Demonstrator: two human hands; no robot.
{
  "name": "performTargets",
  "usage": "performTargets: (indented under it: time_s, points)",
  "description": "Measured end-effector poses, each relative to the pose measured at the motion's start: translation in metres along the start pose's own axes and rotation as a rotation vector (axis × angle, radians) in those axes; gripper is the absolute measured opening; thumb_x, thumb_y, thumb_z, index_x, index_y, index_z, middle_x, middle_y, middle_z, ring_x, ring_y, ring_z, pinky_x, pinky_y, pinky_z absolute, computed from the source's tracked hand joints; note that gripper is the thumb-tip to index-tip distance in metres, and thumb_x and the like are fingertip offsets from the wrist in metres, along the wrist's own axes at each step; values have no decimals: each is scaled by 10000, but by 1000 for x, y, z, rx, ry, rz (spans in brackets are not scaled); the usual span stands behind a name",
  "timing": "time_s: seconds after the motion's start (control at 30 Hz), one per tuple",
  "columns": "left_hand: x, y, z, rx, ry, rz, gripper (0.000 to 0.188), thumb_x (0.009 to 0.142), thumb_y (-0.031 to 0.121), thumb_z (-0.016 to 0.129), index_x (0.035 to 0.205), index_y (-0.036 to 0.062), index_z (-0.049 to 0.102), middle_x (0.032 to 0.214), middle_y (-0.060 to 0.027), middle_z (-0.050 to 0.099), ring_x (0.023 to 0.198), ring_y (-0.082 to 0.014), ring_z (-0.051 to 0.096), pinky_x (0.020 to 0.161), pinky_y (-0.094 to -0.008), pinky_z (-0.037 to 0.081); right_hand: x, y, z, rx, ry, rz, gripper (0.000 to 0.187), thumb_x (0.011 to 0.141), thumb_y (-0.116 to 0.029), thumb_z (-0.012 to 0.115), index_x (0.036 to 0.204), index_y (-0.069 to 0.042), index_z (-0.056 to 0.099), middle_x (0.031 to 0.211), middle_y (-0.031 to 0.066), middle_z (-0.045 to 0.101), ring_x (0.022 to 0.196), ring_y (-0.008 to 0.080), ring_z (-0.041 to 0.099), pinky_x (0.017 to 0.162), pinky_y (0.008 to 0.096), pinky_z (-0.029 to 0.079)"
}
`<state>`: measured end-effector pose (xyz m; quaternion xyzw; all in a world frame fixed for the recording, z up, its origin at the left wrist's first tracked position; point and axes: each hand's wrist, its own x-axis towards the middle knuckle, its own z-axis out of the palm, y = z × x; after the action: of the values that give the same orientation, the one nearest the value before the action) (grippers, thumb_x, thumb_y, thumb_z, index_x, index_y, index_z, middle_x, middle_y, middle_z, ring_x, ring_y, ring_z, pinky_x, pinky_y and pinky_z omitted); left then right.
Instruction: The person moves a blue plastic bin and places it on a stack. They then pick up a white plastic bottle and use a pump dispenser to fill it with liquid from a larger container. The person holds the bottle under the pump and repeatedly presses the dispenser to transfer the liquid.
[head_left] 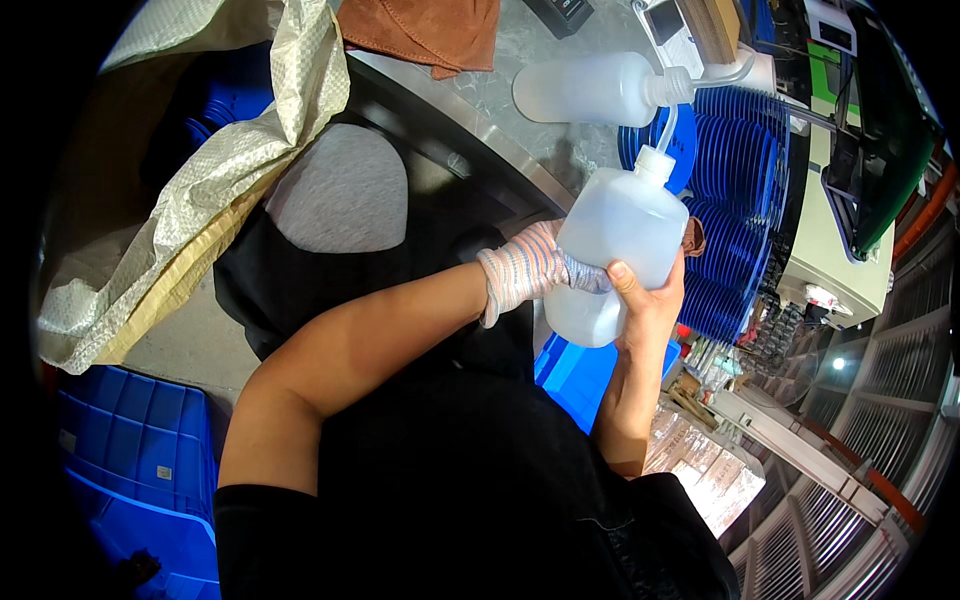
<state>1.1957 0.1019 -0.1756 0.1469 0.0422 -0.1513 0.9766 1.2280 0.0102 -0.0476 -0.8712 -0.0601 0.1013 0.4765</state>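
While the left hand [565, 265], in a striped glove [510, 280], lies against the left side of the bottle [620, 220], the bare right hand [648, 305] grips it from the right. The right thumb [627, 282] presses on the near face, close to the gloved fingertips; the other right fingers are mostly out of sight, and how firmly the left hand clasps cannot be told. The bottle, tilted in view, appears held clear of the table [480, 100], by the right end of its near edge. Its cap [655, 166] is on, with a bent spout [668, 130] rising from it.

As for progress, the bottle is up in both hands and fitted with cap and spout; it has not been put down or let go. Its cloudy wall hides how full it is, and whether anything has come out of it does not show. What else is left cannot be judged from this view.

Further out, a second bottle [585, 90], also capped and spouted, is on the table, untouched by either hand. Blue discs [735, 150] are stacked by the table's right edge, and a brown cloth [425, 35] lies near its left edge. Beyond that edge hangs a pale sack [310, 85]; a blue crate [140, 425] sits well apart, at lower left.
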Motion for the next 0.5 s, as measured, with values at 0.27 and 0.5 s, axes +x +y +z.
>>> performTargets:
  time_s: [0.27, 0.5]
  points:
    - [3, -3, -3, 52, 22, 1, 636, 599, 105, 908, 1169, 83, 627, 1090, -47, 675, 1019, -177, 623, 900, -368, 509, 0, 0, 0, -6, 4, 6, 669, 638, -196, 889, 1154, -4, 509, 1070, 101, 610, 991, 193, 581, 906, 341, 456]
    - [3, 1, 0, 15, -19, 4, 648, 591, 108, 913, 1170, 91, 624, 1089, -45, 673, 1014, -185, 625, 900, -381, 517, 1, 0, -1, 0, 4, 12, 674, 642, -200, 887, 1163, -3, 506, 1078, 103, 608, 1000, 199, 582, 914, 346, 455]
